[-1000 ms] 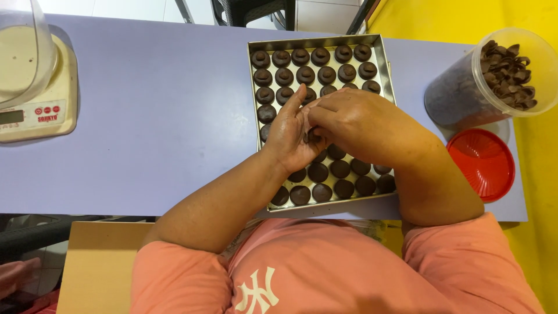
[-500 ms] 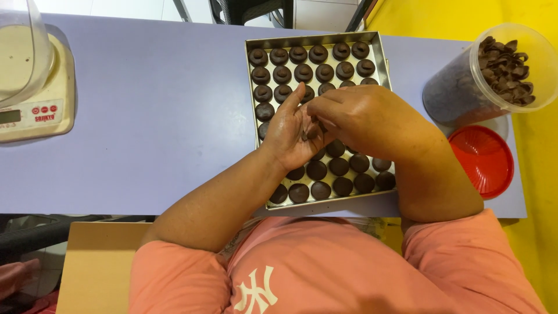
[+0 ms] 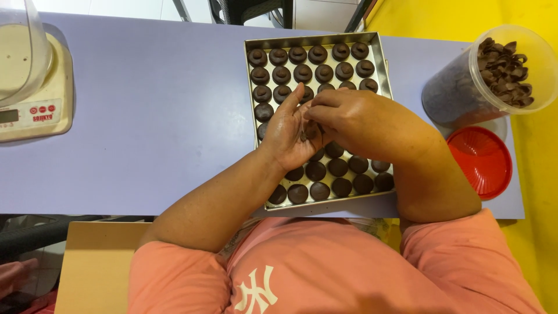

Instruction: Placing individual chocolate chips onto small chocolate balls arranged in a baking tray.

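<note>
Holding both hands together over the middle of the metal tray (image 3: 381, 58), I see the left hand (image 3: 289, 135) cupped palm-up with fingers loosely curled, cradling small dark chocolate pieces (image 3: 304, 135). The right hand (image 3: 356, 121) bends over it, its fingertips (image 3: 311, 114) pinched into that palm; whether they grip a piece I cannot tell.

The tray is a square, shiny steel pan filled with rows of round, matte dark-brown cookies (image 3: 317, 171). Those toward twelve o'clock, such as one topped cookie (image 3: 317, 54), carry a small raised chocolate bit on the crown. The rows toward six o'clock look plain and flat, so I judge roughly the upper half is topped and the lower rows remain.

At two o'clock from the tray stands a clear plastic tub (image 3: 447, 96) holding curled chocolate chips. Its red ridged lid (image 3: 482, 160) lies at four o'clock. Well apart at nine o'clock sits a cream kitchen scale (image 3: 40, 110) on the smooth lilac table (image 3: 151, 128).
</note>
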